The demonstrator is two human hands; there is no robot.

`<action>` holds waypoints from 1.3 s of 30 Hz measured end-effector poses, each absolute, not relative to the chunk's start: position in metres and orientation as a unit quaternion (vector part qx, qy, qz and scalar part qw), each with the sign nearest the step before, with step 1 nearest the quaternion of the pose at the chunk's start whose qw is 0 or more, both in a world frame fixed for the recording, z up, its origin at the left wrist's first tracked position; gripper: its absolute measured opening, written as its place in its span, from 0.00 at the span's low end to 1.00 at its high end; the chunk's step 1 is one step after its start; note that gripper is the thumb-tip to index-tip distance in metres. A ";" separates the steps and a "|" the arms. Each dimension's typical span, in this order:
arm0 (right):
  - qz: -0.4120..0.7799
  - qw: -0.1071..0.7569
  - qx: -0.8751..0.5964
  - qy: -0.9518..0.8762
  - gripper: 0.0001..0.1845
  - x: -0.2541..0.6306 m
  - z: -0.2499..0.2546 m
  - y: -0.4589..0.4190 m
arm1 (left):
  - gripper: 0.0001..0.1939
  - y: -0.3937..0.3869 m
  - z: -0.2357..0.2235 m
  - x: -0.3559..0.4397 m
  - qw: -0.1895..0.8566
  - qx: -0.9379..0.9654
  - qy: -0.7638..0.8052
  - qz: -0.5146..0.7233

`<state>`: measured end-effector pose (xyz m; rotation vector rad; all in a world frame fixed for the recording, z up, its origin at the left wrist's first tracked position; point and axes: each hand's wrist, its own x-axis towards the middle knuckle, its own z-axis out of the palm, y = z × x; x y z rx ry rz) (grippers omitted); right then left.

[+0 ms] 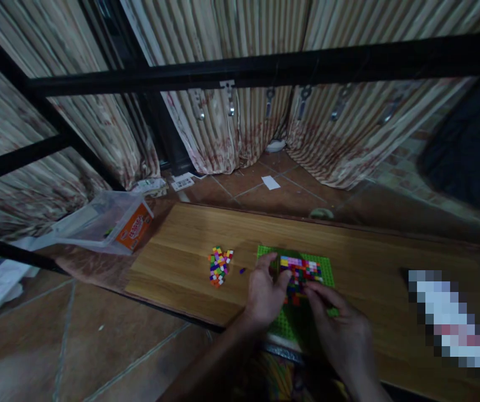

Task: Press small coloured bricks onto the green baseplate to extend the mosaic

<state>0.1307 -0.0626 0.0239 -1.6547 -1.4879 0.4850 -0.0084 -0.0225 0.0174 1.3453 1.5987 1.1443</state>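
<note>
2-handed o/ grn baseplate (327, 271) | L hand (266, 290): fingers spread | R hand (345, 328): fingers pinched, held pc unclear

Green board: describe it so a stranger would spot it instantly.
Find the wooden table, then the left hand and right hand over it. Under them lies the green board, studded. Unlike the loose pile to its left, it carries bricks set in rows.

Green baseplate (284, 326) partly hidden behind left hand (266, 291) and right hand (344, 329)
</note>
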 end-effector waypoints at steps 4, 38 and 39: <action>0.209 0.433 -0.643 -0.597 0.15 0.124 0.027 -0.068 | 0.16 -0.036 0.023 -0.043 0.252 0.574 0.652 0.426; 0.310 0.446 -0.554 -0.631 0.08 0.107 0.037 -0.103 | 0.15 -0.070 0.037 -0.036 0.669 0.383 0.524 0.362; 0.315 0.444 -0.555 -0.629 0.08 0.107 0.037 -0.102 | 0.16 -0.070 0.037 -0.036 0.667 0.386 0.525 0.361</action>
